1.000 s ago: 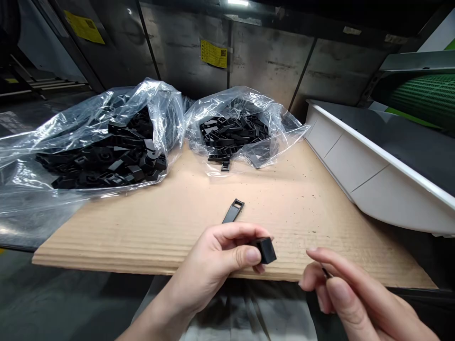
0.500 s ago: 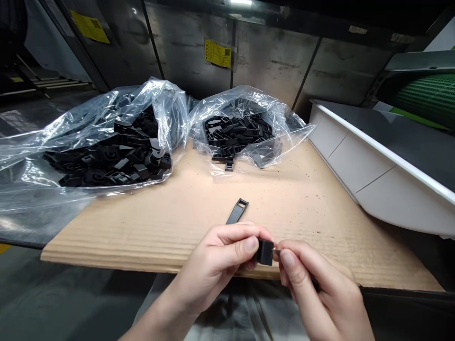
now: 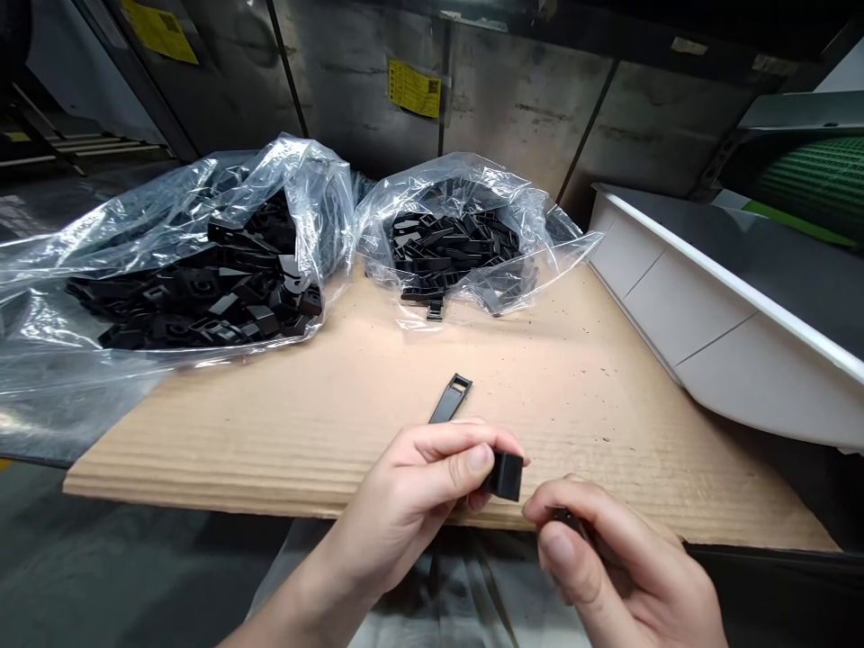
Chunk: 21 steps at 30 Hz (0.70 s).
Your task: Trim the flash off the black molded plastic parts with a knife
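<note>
A small black block-shaped plastic part [image 3: 506, 475] is pinched between the thumb and fingers of my left hand [image 3: 411, 486], its square end facing right. My right hand [image 3: 614, 558] is curled just to the right and lower, apart from the part. Inside its fingers sits a small dark tool [image 3: 565, 517], mostly hidden, so its exact kind does not show. Behind my left hand a flat black plastic strip [image 3: 451, 400] with a rectangular slot lies on the cardboard sheet [image 3: 283, 441], its near end covered by the hand.
Two clear plastic bags stand at the back: the left bag [image 3: 317, 180] holds black blocky parts, the middle bag [image 3: 472, 171] black slotted strips. A white bin [image 3: 715, 346] borders the right side. Dark metal panels [image 3: 526, 117] with yellow labels rise behind.
My right hand has drawn back, down and to the right, from the black part, taking the tool's thin tip away from its end. My left hand keeps its hold.
</note>
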Each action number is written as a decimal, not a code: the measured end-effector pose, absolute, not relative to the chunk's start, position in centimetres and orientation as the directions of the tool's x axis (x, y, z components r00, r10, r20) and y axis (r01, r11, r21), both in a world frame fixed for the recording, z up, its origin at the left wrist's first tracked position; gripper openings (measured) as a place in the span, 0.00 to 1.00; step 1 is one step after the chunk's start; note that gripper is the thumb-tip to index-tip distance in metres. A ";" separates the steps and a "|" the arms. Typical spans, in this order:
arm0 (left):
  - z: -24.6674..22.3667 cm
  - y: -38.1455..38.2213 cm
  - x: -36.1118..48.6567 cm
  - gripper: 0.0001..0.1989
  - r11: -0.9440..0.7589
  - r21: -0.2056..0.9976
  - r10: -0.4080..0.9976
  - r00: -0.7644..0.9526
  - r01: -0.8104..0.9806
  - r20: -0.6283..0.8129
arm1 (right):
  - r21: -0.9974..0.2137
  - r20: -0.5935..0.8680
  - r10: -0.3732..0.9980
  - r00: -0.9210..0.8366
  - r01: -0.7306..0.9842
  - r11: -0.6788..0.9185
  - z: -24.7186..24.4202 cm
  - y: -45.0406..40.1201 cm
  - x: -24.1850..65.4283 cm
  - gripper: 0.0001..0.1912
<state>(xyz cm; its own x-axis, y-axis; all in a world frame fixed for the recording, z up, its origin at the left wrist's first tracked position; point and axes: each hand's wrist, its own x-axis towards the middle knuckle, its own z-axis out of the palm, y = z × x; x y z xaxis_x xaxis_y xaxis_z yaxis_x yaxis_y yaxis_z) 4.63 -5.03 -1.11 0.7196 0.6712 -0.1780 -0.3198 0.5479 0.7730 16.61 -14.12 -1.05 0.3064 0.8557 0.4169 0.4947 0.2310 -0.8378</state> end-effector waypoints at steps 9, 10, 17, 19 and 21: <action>-1.2 -5.1 4.6 0.09 0.543 0.784 0.647 0.745 -0.301 -0.162 | -0.923 0.290 0.828 0.480 0.368 0.110 -1.1 -13.6 15.6 0.05; -1.2 -5.0 4.6 0.09 0.543 0.787 0.640 0.752 -0.294 -0.161 | -0.941 0.247 0.836 0.489 0.326 0.087 -1.0 -13.5 15.6 0.06; -1.3 -5.0 4.6 0.13 0.484 0.851 0.628 0.758 -0.203 -0.177 | -0.993 -0.112 0.913 0.391 -0.007 -0.118 -0.2 -12.2 16.3 0.15; -1.4 -4.9 4.6 0.13 0.483 0.855 0.625 0.758 -0.187 -0.187 | -0.988 -0.155 0.920 0.360 -0.080 -0.135 -0.4 -12.1 16.5 0.16; -1.4 -4.9 4.6 0.13 0.493 0.848 0.615 0.767 -0.194 -0.182 | -0.980 -0.177 0.925 0.335 -0.143 -0.136 -0.7 -12.1 16.6 0.16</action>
<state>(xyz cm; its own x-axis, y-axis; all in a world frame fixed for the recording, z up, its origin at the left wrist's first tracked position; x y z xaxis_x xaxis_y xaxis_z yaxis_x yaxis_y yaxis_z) 4.59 -4.91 -1.44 0.7670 0.6152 -0.1821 -0.1940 0.4928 0.8482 16.65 -12.12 -0.66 0.3351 0.9254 -0.1771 -0.1434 -0.1357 -0.9803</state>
